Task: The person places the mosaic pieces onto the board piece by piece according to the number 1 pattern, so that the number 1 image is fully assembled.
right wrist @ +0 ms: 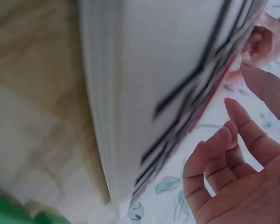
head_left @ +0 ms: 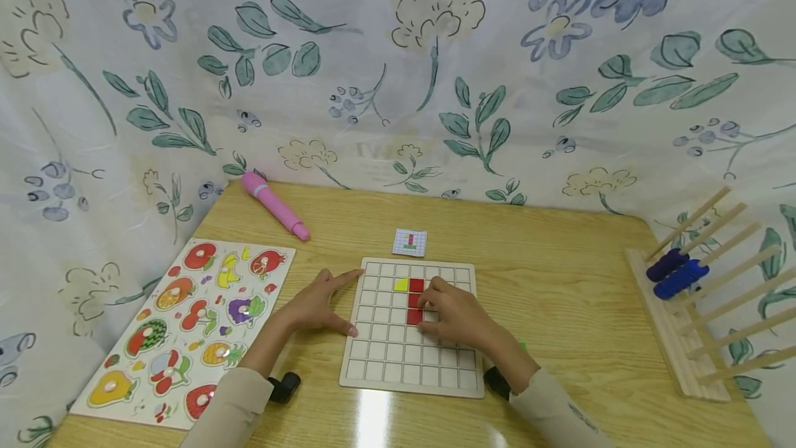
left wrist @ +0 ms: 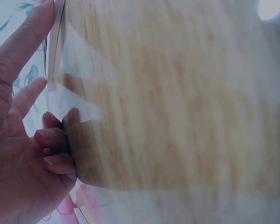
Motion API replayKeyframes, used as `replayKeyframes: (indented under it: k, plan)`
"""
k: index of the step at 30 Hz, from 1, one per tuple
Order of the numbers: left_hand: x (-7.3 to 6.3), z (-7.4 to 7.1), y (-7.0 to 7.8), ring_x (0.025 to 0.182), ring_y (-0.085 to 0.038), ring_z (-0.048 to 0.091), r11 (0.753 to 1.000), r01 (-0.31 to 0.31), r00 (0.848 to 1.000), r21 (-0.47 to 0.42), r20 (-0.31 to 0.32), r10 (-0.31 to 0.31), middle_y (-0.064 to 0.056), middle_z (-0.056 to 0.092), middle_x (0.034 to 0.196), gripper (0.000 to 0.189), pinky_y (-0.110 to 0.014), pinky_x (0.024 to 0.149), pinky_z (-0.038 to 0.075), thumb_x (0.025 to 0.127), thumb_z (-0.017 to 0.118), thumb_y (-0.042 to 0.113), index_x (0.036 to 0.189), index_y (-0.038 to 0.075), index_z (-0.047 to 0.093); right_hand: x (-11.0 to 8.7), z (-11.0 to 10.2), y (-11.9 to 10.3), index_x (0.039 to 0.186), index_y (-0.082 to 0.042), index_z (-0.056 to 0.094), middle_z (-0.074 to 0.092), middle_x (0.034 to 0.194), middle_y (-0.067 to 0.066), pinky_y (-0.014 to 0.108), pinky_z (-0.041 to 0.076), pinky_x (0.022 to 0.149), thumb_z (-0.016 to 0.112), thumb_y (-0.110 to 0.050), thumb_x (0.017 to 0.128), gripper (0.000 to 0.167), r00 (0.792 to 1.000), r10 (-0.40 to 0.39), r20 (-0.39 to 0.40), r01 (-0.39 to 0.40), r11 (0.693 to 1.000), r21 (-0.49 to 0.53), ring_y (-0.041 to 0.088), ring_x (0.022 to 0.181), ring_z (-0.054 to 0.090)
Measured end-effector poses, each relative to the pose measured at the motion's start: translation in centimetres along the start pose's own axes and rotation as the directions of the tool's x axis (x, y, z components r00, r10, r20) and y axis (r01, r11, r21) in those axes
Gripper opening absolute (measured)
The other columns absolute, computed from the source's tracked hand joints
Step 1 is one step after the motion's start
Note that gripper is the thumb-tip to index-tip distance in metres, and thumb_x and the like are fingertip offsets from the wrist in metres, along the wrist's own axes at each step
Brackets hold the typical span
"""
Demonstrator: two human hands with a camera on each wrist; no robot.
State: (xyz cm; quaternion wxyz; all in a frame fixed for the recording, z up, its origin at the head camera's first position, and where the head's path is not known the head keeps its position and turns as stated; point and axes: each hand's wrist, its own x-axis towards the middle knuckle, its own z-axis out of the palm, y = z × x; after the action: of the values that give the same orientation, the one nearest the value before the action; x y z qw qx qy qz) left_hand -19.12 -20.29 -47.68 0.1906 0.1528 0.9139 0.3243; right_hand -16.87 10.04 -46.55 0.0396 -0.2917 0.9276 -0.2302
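Note:
A pale grid board [head_left: 379,369] lies flat on the wooden table. My left hand [head_left: 313,306] steadies its left edge, thumb and index finger spread apart along it; in the left wrist view the other fingers [left wrist: 56,137] curl loosely. Red square tiles [head_left: 414,317] form a column in the upper middle of the grid, beside a yellow rounded tile [head_left: 401,285] at the column's top left. Over the right side of this column is my right hand [head_left: 457,313], its fingertips at the red tiles. From the right wrist view, no piece shows between its fingers [right wrist: 259,140].
A small printed pattern card [head_left: 409,242] lies behind the board. To the left are a fruit puzzle board [head_left: 242,265] and a pink microphone-shaped toy [head_left: 276,206]. A wooden peg rack [head_left: 678,337] with blue beads stands right. Something green [right wrist: 11,210] sits near my right wrist.

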Motion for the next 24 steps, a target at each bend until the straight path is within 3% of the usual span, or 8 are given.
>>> replayKeyframes:
  k: [6, 13, 17, 24]
  plan:
    - [0.2, 0.1, 0.1, 0.082, -0.023, 0.041, 1.000, 0.014, 1.000, 0.016, 0.004, -0.014, -0.011, 0.038, 0.103, 0.111, -0.035, 0.071, 0.036, 0.062, 0.093, 0.045, 0.155, 0.029, 0.036, -1.5, -1.6, 1.2, 0.103, -0.012, 0.070, 0.055, 0.097, 0.000, 0.026, 0.047, 0.073, 0.081, -0.027, 0.083, 0.028, 1.000, 0.018, -0.004, -0.017, 0.984, 0.179, 0.015, 0.087, 0.055]
    - [0.3, 0.0, 0.0, 0.083, -0.024, 0.042, 1.000, 0.018, 1.000, 0.022, 0.008, -0.018, -0.011, 0.039, 0.105, 0.111, -0.036, 0.072, 0.037, 0.062, 0.092, 0.046, 0.155, 0.029, 0.035, -4.0, -2.8, 4.2, 0.105, -0.008, 0.070, 0.053, 0.094, 0.010, 0.026, 0.043, 0.071, 0.082, -0.023, 0.082, 0.030, 0.999, 0.041, 0.010, -0.041, 0.897, 0.439, 0.018, 0.082, 0.046]
    - [0.3, 0.1, -0.1, 0.083, -0.023, 0.042, 0.999, 0.009, 1.000, 0.036, 0.008, -0.009, -0.011, 0.039, 0.104, 0.112, -0.035, 0.072, 0.038, 0.062, 0.092, 0.047, 0.156, 0.027, 0.034, -5.5, -3.3, 5.5, 0.106, -0.007, 0.070, 0.052, 0.091, 0.011, 0.029, 0.043, 0.073, 0.081, -0.021, 0.083, 0.030, 0.998, 0.064, -0.003, -0.055, 0.873, 0.485, 0.021, 0.081, 0.046]
    - [0.1, 0.0, 0.0, 0.083, -0.023, 0.041, 1.000, -0.011, 1.000, 0.028, 0.005, 0.011, -0.012, 0.039, 0.104, 0.112, -0.036, 0.074, 0.038, 0.063, 0.092, 0.044, 0.156, 0.024, 0.034, -7.7, -3.6, 7.4, 0.109, -0.006, 0.068, 0.051, 0.088, 0.010, 0.029, 0.045, 0.071, 0.079, -0.015, 0.084, 0.029, 0.997, 0.039, -0.064, -0.002, 0.869, 0.495, 0.022, 0.079, 0.046]
